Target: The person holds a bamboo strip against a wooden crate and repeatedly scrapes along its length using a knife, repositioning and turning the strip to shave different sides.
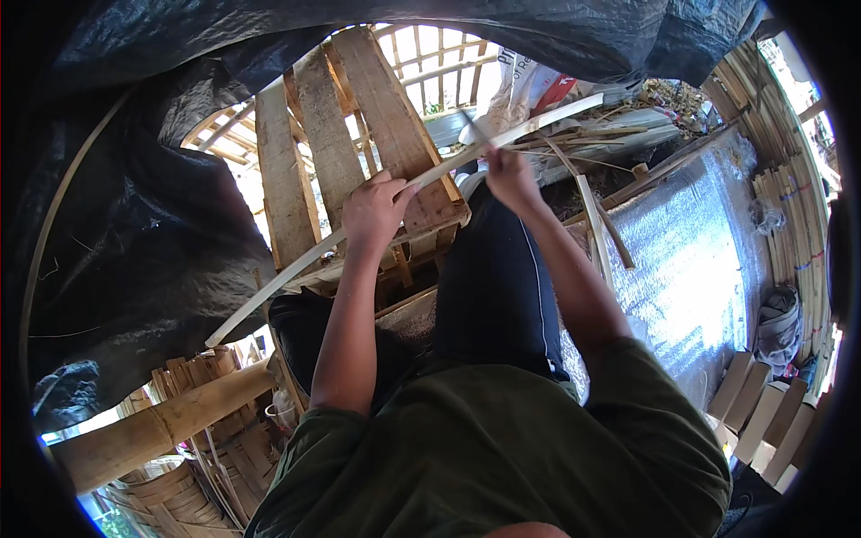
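Observation:
A long pale strip of split bamboo (444,169) slants across in front of me, its near end low on the left and its far end up on the right. My left hand (375,211) is closed around it, above the edge of a wooden slatted pallet (314,112). Closed around the grip of a thin knife (477,132) is my right hand (513,179), over my knee. The blade looks blurred and points up and left, crossing the strip; whether it cuts into the bamboo I cannot tell. The knife's handle is hidden in my fist.
Several thin bamboo strips (587,202) lie to the right of my knee. A silver foil sheet (673,260) covers the right side. Behind the strip stands a white sack (525,85). Black sheeting (134,215) hangs at left, above a thick bamboo pole (170,426). Bundled slats (789,215) stand far right.

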Tool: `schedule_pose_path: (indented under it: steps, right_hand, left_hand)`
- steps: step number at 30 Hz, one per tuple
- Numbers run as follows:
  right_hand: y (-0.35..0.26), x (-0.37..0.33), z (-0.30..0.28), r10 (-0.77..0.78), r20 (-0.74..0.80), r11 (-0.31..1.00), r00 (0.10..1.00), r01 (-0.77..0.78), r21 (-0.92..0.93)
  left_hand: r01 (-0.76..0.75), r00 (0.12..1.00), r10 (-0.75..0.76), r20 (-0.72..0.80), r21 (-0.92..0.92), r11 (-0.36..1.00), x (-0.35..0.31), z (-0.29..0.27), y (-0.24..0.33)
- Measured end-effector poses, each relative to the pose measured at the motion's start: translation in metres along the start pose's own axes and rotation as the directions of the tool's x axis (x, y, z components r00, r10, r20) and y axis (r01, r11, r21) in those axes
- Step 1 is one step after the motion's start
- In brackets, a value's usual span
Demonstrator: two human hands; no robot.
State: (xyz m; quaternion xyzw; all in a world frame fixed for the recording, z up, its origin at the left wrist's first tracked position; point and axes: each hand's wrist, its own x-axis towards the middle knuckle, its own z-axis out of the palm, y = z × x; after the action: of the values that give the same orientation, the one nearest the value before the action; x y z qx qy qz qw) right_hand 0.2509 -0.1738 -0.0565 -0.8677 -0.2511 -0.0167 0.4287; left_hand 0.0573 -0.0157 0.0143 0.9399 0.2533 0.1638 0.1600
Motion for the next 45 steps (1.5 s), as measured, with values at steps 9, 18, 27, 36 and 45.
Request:
schedule_pose_path:
  steps: [9, 18, 27, 36, 45]
  right_hand:
    - [-0.011, 0.000, -0.008, 0.033, 0.102, 0.996, 0.994, -0.025, -0.084]
    - [-0.021, 0.011, -0.020, 0.124, 0.136, 0.990, 0.983, -0.113, -0.090]
    - [-0.048, 0.008, -0.020, 0.280, 0.245, 0.955, 0.928, -0.244, -0.166]
    - [-0.043, 0.014, -0.033, 0.312, 0.168, 0.931, 0.935, -0.266, -0.248]
    - [-0.039, -0.001, -0.006, 0.143, 0.071, 0.977, 0.987, -0.129, -0.168]
  left_hand:
    - [-0.034, 0.999, 0.035, -0.014, 0.039, 0.999, -0.005, -0.001, -0.003]
    - [-0.088, 0.996, 0.089, -0.014, 0.069, 0.994, -0.012, 0.007, -0.008]
    - [-0.102, 0.991, 0.107, -0.074, 0.064, 0.993, -0.014, 0.004, -0.007]
    - [-0.089, 0.994, 0.094, -0.052, 0.088, 0.992, -0.016, 0.004, -0.006]
    - [-0.093, 0.995, 0.094, -0.028, 0.040, 0.995, -0.010, 0.004, -0.003]
